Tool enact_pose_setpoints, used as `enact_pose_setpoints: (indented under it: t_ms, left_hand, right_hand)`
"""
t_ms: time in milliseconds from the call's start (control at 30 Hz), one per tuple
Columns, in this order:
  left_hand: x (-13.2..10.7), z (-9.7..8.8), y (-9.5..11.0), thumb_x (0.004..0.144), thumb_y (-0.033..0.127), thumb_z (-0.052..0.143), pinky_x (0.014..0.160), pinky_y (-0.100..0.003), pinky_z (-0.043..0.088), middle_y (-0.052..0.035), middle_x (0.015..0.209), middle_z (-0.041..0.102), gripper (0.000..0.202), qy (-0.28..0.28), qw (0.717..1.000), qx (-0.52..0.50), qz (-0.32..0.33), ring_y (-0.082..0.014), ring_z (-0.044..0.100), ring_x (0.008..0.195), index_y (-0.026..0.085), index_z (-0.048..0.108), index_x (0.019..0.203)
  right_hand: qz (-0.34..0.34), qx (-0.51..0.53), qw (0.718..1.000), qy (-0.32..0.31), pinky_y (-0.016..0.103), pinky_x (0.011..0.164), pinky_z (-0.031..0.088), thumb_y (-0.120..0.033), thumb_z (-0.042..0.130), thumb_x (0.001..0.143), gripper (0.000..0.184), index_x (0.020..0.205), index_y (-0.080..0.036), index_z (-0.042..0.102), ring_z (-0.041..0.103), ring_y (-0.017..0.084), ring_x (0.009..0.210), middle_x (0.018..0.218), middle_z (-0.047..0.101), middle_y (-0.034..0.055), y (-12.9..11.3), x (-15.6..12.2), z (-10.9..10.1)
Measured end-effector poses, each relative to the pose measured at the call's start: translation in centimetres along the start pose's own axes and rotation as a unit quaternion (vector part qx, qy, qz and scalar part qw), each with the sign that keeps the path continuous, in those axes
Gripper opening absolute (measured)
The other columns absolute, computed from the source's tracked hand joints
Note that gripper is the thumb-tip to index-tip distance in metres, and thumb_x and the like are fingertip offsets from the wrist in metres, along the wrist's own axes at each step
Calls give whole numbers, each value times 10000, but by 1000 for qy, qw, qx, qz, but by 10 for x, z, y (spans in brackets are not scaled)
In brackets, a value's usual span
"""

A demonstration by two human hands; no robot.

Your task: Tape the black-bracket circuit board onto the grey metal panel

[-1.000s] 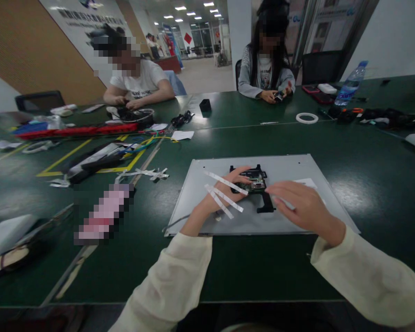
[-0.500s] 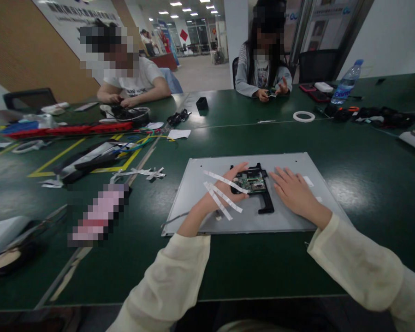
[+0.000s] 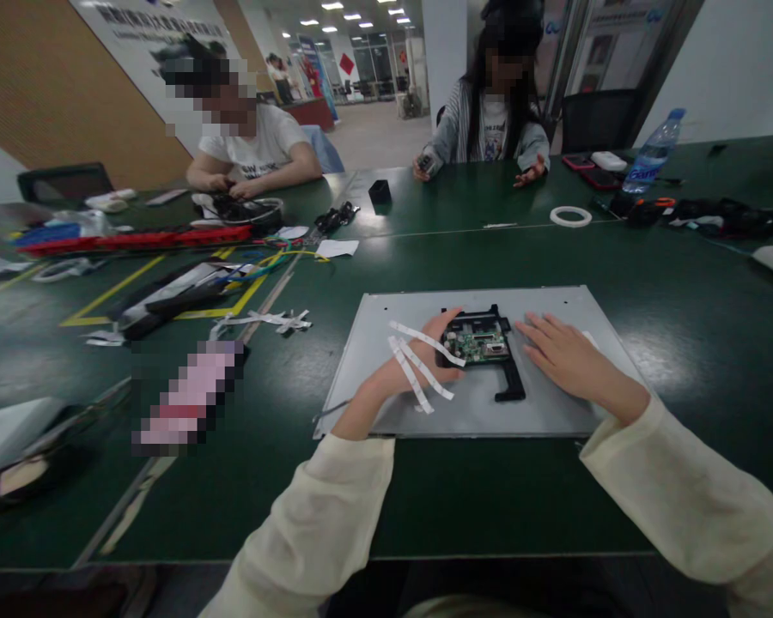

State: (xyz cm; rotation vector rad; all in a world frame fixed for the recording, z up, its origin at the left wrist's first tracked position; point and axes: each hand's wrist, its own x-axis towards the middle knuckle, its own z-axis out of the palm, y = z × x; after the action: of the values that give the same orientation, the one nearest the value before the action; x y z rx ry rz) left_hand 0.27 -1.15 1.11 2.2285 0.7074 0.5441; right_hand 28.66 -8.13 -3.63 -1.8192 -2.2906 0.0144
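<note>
A flat grey panel lies on the green table in front of me. On it rests a black plastic bracket with a green circuit board set in it. My left hand grips the bracket's left end, thumb on the near side and fingers on the far side. Several white tape strips cling to the back of that hand and stick out over the board. Palm down, my right hand lies flat on the panel just right of the bracket, its fingers stretched out.
Opposite sit two people, one at the left and one at the right. A phone, tape scraps and cables lie to my left. Farther right are a tape roll and a water bottle.
My view has shifted slightly, so the panel sits a little farther right. My hands keep nearly the same places on it. The person opposite on the right has moved their hands apart.
</note>
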Motion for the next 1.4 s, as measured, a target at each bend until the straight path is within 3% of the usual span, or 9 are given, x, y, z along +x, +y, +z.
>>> enact_pose_setpoints:
  t_ms: [133, 267, 400, 900, 1000, 1133, 1267, 1400]
  left_hand:
    - [1, 4, -7, 694, 240, 708, 1122, -499, 251, -141, 1474, 318, 897, 16, 1000, 9, -7, -303, 318, 1352, 211, 222, 1447]
    - [2, 6, -8, 704, 231, 695, 1103, -492, 289, -134, 1436, 379, 859, 35, 999, 10, -7, -294, 375, 1315, 212, 247, 1437]
    - [2, 8, -2, 718, 243, 690, 1083, -479, 324, -133, 1408, 418, 852, 22, 1000, 7, -13, -283, 426, 1278, 221, 240, 1441]
    - [4, 15, -2, 721, 299, 694, 1108, -498, 277, -122, 1416, 391, 817, 42, 998, 33, 19, -301, 346, 1332, 239, 272, 1417]
    - [4, 8, 2, 742, 364, 673, 1094, -468, 308, -122, 1412, 379, 787, 55, 996, 73, -3, -296, 367, 1316, 228, 278, 1409]
    - [-2, -12, 20, 801, 478, 580, 972, -458, 424, -150, 1292, 475, 694, 87, 976, 152, -127, -298, 509, 1172, 183, 326, 1376]
    - [-10, -35, 37, 775, 516, 590, 828, -388, 497, -105, 1110, 591, 782, 11, 977, 127, -170, -230, 632, 896, 205, 263, 1414]
    - [-24, -50, 34, 720, 470, 651, 854, -357, 486, -104, 1131, 597, 847, -49, 978, 77, -188, -237, 635, 940, 202, 265, 1425]
  right_hand:
    - [14, 56, 998, 38, 493, 1053, 342, -398, 240, 960, 503, 1334, -158, 475, 407, 282, 1284, 1357, 490, 128, -8, 7, -8]
    - [-15, 142, 988, 50, 430, 1071, 344, -467, 296, 952, 515, 1378, -200, 404, 404, 225, 1288, 1411, 429, 88, -29, 8, -16]
    - [-57, 128, 990, 25, 517, 1077, 289, -486, 396, 916, 504, 1360, -249, 427, 349, 265, 1326, 1425, 416, 63, -41, 6, -17]
    - [-45, 153, 985, 64, 456, 1017, 389, -480, 486, 874, 434, 1225, -234, 557, 484, 251, 1197, 1295, 538, 59, -38, 9, -16]
    - [-45, 159, 984, 70, 454, 1015, 391, -481, 496, 866, 427, 1210, -236, 561, 489, 248, 1190, 1283, 545, 59, -37, 9, -15]
    - [-44, 165, 983, 69, 465, 1007, 393, -486, 486, 871, 427, 1215, -244, 556, 491, 254, 1191, 1290, 540, 58, -37, 9, -16]
    - [-39, 163, 983, 70, 465, 1019, 384, -486, 486, 874, 433, 1223, -240, 553, 487, 255, 1198, 1290, 544, 61, -37, 9, -17]
    - [-38, 166, 983, 70, 465, 1016, 386, -494, 483, 875, 445, 1238, -242, 539, 481, 249, 1202, 1297, 537, 58, -37, 9, -17]
